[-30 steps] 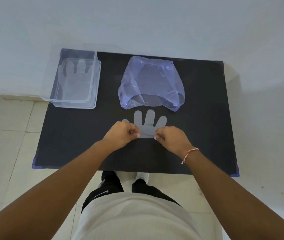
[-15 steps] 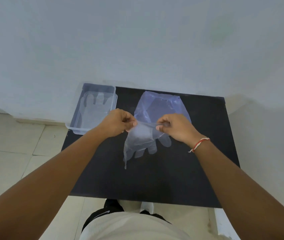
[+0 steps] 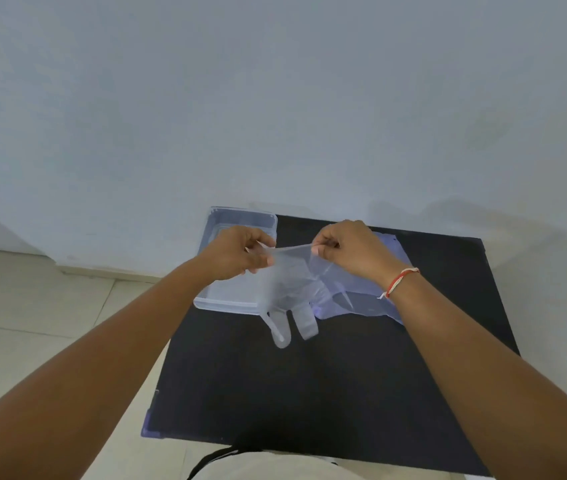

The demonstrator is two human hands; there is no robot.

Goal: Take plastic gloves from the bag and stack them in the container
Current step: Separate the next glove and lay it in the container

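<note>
Head view, both hands [image 3: 240, 252] [image 3: 351, 249] pinching glove [image 3: 289, 289] cuff

The counter [image 3: 327, 386] has a flat black top and stands against a pale wall, with light floor tiles [image 3: 32, 323] to its left. Bluish corner pieces show at its near left corner. A clear plastic container [image 3: 226, 299] sits at the far left corner, its left side reaching past the counter's edge. Just beside it, to the right, a bluish see-through bag [image 3: 361, 303] lies flat on the black top.
</note>
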